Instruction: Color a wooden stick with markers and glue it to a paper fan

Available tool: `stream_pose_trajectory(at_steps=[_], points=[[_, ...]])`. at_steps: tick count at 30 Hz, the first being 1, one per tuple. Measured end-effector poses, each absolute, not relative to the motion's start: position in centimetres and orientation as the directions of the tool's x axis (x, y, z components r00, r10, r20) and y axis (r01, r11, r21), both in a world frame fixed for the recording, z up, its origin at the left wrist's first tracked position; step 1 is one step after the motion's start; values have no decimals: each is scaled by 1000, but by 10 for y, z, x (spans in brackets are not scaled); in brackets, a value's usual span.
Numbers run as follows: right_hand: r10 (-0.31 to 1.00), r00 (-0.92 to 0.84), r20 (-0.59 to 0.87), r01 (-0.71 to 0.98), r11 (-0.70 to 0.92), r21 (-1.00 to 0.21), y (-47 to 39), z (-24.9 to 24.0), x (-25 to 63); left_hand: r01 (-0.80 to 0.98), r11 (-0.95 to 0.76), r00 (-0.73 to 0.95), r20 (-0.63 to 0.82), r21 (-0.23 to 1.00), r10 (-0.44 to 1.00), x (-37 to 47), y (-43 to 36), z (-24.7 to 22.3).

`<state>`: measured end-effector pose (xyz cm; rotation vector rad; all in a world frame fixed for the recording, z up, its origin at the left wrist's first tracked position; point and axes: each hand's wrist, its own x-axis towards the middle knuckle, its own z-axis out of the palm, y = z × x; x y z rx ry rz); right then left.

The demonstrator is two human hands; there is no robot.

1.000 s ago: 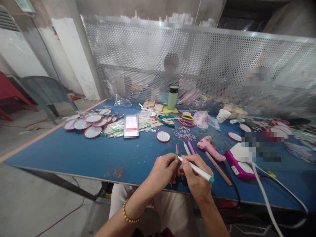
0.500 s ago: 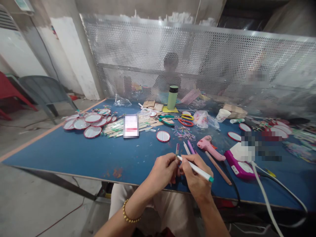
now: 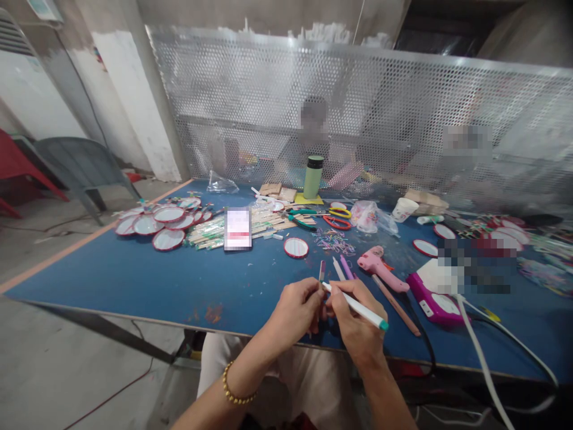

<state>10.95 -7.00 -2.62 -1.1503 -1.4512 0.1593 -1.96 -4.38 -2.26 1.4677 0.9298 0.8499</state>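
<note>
The right hand [image 3: 359, 331] is closed in a writing grip around a slim white marker [image 3: 359, 307], thumb and fingers near its front, with the green end of the barrel sticking out past the hand. The left hand [image 3: 296, 306] is curled, thumb and forefinger pinched together on a narrow strip [image 3: 322, 270] that stands up beyond the fingertips, purplish toward its upper part. Both hands are close together over the near edge of the blue table [image 3: 179, 292], the marker's front end just beside the left fingertips; the strip's lower end is hidden in the fingers, so its full length and whatever the lower fingers do cannot be told. The marker should be light and stiff, its smooth barrel perhaps a little slippery, and is best taken close behind the front end, as here, where small movements are easiest to steer. The strip looks light, thin and fairly rigid; a fingertip pinch low down suits it, though hard sideways pressure could twist or snap it. Just beyond the hands lie a pale pen [image 3: 339, 269] and a purple pen [image 3: 346, 267], with a pink glue gun [image 3: 378, 263] to their right.
</note>
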Motion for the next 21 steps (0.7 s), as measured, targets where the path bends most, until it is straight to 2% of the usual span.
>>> stream_pose_trajectory(at_steps=[21], points=[[718,233,656,518,480,-709,-70,-28,109,70,-42,425,9,997,905,-19,-44,-23]])
